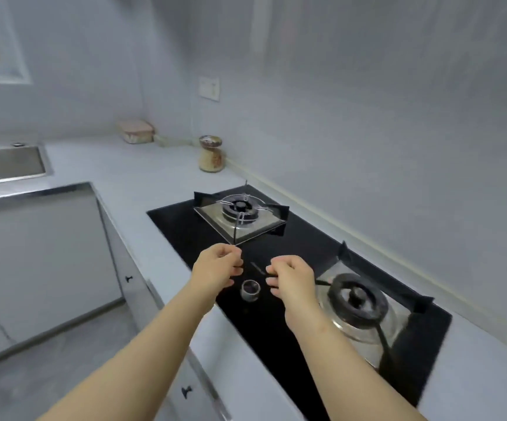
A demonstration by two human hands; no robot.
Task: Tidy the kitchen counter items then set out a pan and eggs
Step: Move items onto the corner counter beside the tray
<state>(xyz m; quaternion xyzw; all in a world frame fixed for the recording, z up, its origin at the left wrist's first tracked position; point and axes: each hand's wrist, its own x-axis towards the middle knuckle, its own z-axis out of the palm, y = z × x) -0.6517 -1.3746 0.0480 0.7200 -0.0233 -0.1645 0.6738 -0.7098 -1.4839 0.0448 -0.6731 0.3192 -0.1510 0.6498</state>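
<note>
Two bare hands hover over a black gas hob (182,232) set in a pale worktop (118,174).

At the left edge of the frame a steel sink (9,164) is let into the worktop, with white cupboard doors (42,256) lower down. Toward the upper middle, a pinkish lidded box (136,131) sits in the far corner against the wall. A beige jar (211,154) stands upright to its right, near the wall and apart from the hob. In the centre, the left hand (218,267) hangs above the hob with its fingers loosely curled, holding nothing. A round metal knob (250,289) shows between the two hands. The right hand (291,279) is likewise loosely curled and holds nothing. The far burner (240,208) lies above the hands in the frame, and the near burner (357,302) is at the right.
</note>
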